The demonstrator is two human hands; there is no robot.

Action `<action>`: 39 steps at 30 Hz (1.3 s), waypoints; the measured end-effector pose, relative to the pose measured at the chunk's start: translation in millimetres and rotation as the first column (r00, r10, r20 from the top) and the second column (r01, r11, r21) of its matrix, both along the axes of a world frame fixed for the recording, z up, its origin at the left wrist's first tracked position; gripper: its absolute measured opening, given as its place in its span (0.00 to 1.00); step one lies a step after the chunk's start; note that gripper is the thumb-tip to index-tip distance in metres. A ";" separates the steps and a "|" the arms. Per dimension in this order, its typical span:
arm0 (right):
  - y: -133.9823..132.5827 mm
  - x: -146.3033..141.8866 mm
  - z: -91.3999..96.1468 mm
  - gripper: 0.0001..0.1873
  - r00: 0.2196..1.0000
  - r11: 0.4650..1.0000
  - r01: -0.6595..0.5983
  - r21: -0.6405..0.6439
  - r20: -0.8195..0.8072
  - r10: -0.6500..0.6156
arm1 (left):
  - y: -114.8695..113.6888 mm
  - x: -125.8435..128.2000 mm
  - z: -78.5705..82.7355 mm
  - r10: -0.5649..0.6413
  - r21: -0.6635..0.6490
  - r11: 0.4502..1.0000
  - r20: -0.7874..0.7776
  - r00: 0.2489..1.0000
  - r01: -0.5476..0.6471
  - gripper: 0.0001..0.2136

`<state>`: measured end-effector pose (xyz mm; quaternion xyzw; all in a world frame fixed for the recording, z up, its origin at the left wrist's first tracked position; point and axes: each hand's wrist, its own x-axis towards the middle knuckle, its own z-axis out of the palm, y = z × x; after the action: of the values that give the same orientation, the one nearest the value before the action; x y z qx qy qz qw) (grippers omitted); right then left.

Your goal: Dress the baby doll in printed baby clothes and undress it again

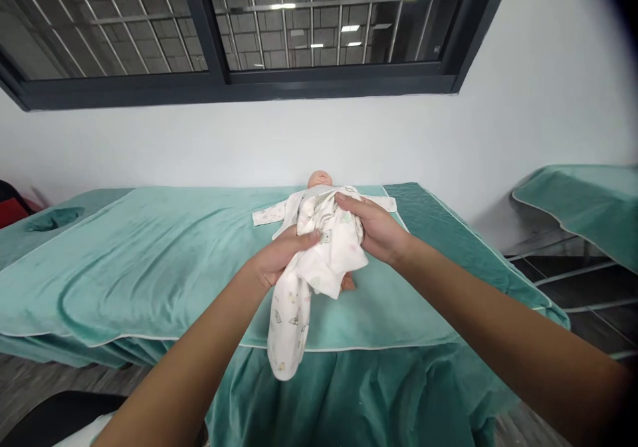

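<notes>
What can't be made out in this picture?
Head view:
Body of the doll: covered by white garment and both hands.
Right hand palm, left hand fingers: behind the cloth.
Garment prints: too small.
Second table: cut off by right edge.

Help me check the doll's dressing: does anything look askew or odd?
Yes. The white garment is bunched over the doll, held by the left hand and right hand. Its empty leg dangles past the green bed cover edge, and a bare foot pokes out beside it. Nothing looks spilled or torn.
</notes>
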<state>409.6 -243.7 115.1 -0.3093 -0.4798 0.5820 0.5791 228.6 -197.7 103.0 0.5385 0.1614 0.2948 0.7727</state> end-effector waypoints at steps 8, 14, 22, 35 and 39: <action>-12.1 0.8 -5.7 0.25 0.998 0.998 0.013 -0.057 -0.061 -0.016 | -0.6 8.5 7.9 -0.135 -0.109 0.985 0.011 0.991 0.135 0.28; -11.1 26.2 -29.7 0.23 0.999 0.996 0.004 -0.094 0.033 -0.001 | 0.3 18.8 0.7 -0.198 -0.245 0.949 0.038 0.979 0.201 0.26; -26.1 43.6 -111.0 0.26 0.983 0.933 0.106 -0.343 0.179 -0.046 | 6.5 48.2 -60.2 0.141 -0.005 0.987 -0.453 0.880 -0.160 0.19; -37.8 27.8 -162.3 0.24 0.829 0.890 0.419 -0.182 0.476 -0.293 | -1.8 67.4 -76.8 0.489 0.670 0.661 -0.726 0.483 0.338 0.15; -37.1 25.5 -161.8 0.24 0.827 0.889 0.436 -0.140 0.453 -0.334 | -3.2 68.2 -75.8 0.479 0.663 0.661 -0.734 0.482 0.352 0.14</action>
<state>435.1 -280.8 -46.6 -0.5841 -0.4461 0.4258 0.5278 296.8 -200.9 27.2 0.8669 0.4160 0.0485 0.2701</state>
